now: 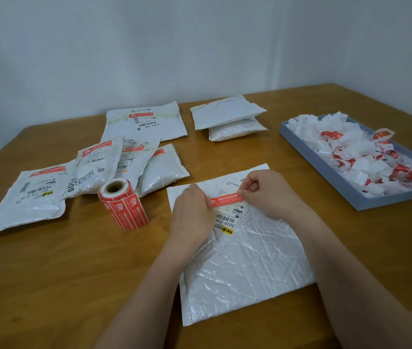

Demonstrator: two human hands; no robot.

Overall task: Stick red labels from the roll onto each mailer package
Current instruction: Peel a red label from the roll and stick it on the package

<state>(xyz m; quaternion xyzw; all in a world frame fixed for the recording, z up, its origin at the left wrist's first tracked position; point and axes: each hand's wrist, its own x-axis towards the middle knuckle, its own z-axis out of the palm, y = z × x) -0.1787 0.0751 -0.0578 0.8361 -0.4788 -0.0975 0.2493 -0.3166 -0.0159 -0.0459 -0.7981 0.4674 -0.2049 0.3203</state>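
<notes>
A red label (226,198) lies across the upper part of a white mailer package (245,255) at centre frame, just above its printed shipping slip (227,219). The left hand (192,215) lies palm down, fingers curled onto the label's left end. The right hand (263,191) pinches the label's right end between thumb and fingertips. Both forearms reach in from the bottom edge of the frame, converging on the label.

Left of the mailer, the label roll (123,205) stands upright on the wooden counter (74,285). Labelled mailers (94,167) lie overlapping at centre left. Two unlabelled mailers (227,119) are stacked at upper centre. A blue tray (325,172) at right holds crumpled white and red backing scraps (351,152).
</notes>
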